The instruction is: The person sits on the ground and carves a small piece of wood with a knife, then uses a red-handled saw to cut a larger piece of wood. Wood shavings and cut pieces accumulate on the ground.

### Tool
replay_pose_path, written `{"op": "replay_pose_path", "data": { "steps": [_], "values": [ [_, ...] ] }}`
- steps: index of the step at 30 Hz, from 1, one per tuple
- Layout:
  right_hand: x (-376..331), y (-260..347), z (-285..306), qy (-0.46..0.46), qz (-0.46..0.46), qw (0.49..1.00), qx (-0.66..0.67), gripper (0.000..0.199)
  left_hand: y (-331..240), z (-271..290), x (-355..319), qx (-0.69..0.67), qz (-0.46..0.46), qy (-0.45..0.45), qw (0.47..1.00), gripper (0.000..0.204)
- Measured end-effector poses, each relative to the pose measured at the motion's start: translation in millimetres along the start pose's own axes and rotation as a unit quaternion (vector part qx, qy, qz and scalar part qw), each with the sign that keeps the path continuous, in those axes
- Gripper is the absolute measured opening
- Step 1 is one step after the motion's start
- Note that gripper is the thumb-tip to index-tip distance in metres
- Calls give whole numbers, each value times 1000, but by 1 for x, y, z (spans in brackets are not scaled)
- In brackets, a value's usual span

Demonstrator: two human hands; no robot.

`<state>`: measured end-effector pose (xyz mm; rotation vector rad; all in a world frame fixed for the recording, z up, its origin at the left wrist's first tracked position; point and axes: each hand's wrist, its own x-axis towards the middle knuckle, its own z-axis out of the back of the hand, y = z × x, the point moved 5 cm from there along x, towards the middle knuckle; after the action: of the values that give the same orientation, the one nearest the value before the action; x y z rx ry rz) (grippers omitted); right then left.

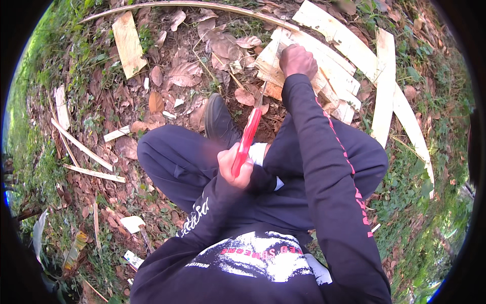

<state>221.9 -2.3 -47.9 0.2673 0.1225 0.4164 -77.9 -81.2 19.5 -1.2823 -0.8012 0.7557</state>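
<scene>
My left hand (234,166) is wrapped round the red handle of a handsaw (248,134), held in front of my lap. Its thin blade, seen nearly edge-on, runs forward to the pale wooden boards and lies along the left of my other hand. How deep the teeth sit in the wood cannot be made out. My right hand (298,61), curled into a fist, bears down on the wooden board (273,60) at the top of a loose stack. Its fingertips are hidden beneath the knuckles.
Long pale planks (385,86) cross at the right of the stack. A curved strip (202,4) arcs along the far side. A short board (129,44) lies far left among dry leaves, and thin offcuts (83,145) at left. My shoe (221,119) rests close by the saw.
</scene>
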Motion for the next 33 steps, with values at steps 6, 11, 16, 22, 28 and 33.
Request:
{"op": "replay_pose_path", "data": {
  "steps": [6, 11, 16, 22, 28, 33],
  "values": [
    [-9, 8, 2, 7, -1, 1000, 3, 46, 20, -46, 104, 3, -42, 5, 999, 5],
    [-3, 1, 2, -5, -14, 1000, 8, 46, 9, -20, 31, 2, 14, 4, 1000, 21],
    [-10, 3, 5, -14, 1, 1000, 2, 47, 5, -18, 28, -18, -2, -15, 1000, 37],
    [-4, 5, 3, -21, 5, 1000, 7, 48, 25, -39, 89, -34, -13, 8, 999, 8],
    [-5, 2, 8, -3, 2, 1000, -8, 45, 3, -9, 24, -19, 7, 18, 1000, 36],
    [3, 2, -4, 16, 29, 999, -10, 44, 22, -50, 111, 19, -65, 30, 997, 6]
  ]
}}
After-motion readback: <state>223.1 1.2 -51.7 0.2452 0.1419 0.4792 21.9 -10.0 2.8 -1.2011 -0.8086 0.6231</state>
